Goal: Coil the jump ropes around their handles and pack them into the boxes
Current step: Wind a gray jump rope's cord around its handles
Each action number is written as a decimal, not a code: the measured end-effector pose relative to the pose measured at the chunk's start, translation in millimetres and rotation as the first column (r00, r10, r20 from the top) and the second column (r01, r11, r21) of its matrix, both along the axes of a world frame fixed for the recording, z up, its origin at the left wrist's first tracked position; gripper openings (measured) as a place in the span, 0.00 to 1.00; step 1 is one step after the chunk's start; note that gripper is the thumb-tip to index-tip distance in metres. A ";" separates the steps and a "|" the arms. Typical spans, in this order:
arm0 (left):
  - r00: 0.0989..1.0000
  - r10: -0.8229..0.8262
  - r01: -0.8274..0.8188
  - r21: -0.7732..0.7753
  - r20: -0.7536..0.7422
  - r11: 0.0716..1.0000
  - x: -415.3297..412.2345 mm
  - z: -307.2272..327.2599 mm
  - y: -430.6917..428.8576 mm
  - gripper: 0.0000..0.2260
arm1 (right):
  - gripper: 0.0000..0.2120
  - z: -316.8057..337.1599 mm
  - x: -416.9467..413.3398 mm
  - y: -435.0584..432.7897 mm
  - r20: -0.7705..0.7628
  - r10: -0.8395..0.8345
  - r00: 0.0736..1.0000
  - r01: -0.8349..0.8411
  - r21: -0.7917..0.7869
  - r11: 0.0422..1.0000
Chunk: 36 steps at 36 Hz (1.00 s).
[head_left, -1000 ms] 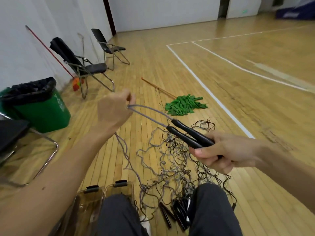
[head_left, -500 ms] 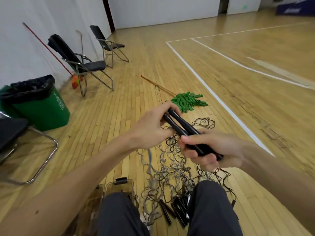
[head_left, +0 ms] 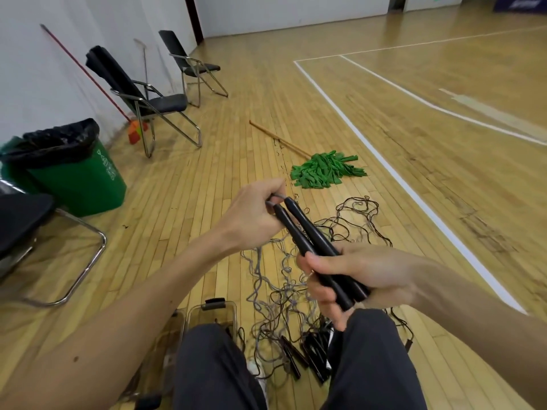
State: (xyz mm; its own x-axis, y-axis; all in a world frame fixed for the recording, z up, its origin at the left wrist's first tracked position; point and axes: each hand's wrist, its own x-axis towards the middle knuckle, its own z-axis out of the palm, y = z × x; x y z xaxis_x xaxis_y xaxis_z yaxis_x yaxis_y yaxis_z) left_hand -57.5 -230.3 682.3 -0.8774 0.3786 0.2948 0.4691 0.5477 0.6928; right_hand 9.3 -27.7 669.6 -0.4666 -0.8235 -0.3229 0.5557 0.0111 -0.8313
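The right grip (head_left: 364, 276) is curled tightly round the lower ends of two black handles (head_left: 310, 244), held side by side and slanting up toward the left grip (head_left: 251, 211). The left grip pinches the grey rope (head_left: 276, 198) at the handles' upper tips. Below both grips a tangle of ropes (head_left: 284, 291) lies on the floor; a clear box (head_left: 211, 313) stands below the left grip.

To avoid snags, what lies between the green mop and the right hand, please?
A tangle of dark jump rope on the floor, in the head view.
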 end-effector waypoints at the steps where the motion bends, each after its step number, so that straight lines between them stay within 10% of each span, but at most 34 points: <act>1: 1.000 -0.004 0.003 0.042 0.025 0.999 -0.4 -2.9 -1.3 0.19 | 0.10 -0.5 0.1 -0.4 0.021 -0.007 1.000 0.007 -0.006 1.000; 11: 0.879 -0.154 -0.174 0.602 0.452 0.779 34.1 -28.7 14.5 0.10 | 0.15 3.0 4.3 -15.0 -0.076 -0.133 0.988 0.131 -0.032 0.991; 21: 0.955 0.106 -0.276 0.705 0.276 0.653 55.9 -54.3 30.0 0.17 | 0.20 3.2 -2.8 -17.0 -0.270 -0.337 0.902 0.364 0.057 0.929; 28: 0.968 0.248 -0.249 0.082 0.026 0.965 51.2 -61.8 19.3 0.11 | 0.13 -8.9 -6.2 -19.6 -0.386 -0.364 0.848 0.474 0.241 0.847; 36: 0.993 -0.001 -0.074 -0.646 -0.115 0.760 50.3 -35.7 -2.1 0.15 | 0.14 -34.8 -16.0 -13.2 -0.704 -0.087 0.704 0.545 0.459 0.702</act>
State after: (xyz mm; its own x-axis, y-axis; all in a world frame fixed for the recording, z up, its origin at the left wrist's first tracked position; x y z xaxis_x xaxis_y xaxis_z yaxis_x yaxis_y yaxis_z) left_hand -7.2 -232.4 646.6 -0.8736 0.4803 0.0785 0.4865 0.8660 0.1153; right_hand -6.7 -40.9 634.8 -0.9242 -0.3095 -0.2239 0.0194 0.5473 -0.8367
